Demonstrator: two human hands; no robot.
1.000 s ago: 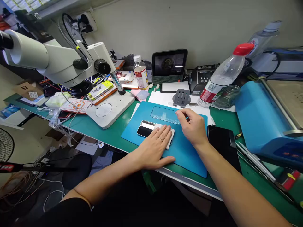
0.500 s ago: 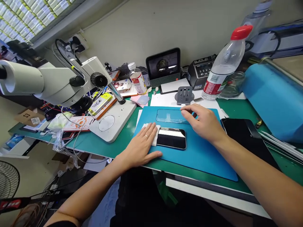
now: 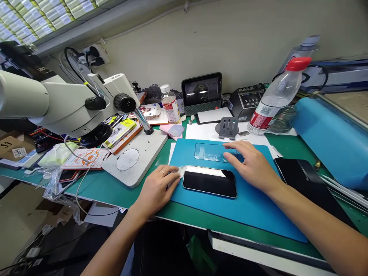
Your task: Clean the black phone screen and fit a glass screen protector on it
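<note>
A smartphone (image 3: 209,183) with a dark screen lies face up on the blue mat (image 3: 212,212), a bright reflection along its far edge. Left of the phone, my left hand (image 3: 159,188) has its fingers closed on a crumpled white wipe (image 3: 182,171). My right hand (image 3: 253,165) hovers at the right end of a clear screen protector (image 3: 208,153) with a dark border. Its thumb and forefinger are apart, over that end of the glass. Whether the fingertips touch the glass I cannot tell.
A white microscope (image 3: 69,103) stands at the left on its pale base (image 3: 149,157). Behind the mat are a grey phone stand (image 3: 228,128) and a small display (image 3: 202,90). A red-capped bottle (image 3: 273,101) and a black tablet-like panel (image 3: 304,178) are at the right.
My left hand has drawn off the phone to the left, gathering the wipe, so the phone's whole screen shows. My right hand stays by the screen protector. The view has shifted slightly.
</note>
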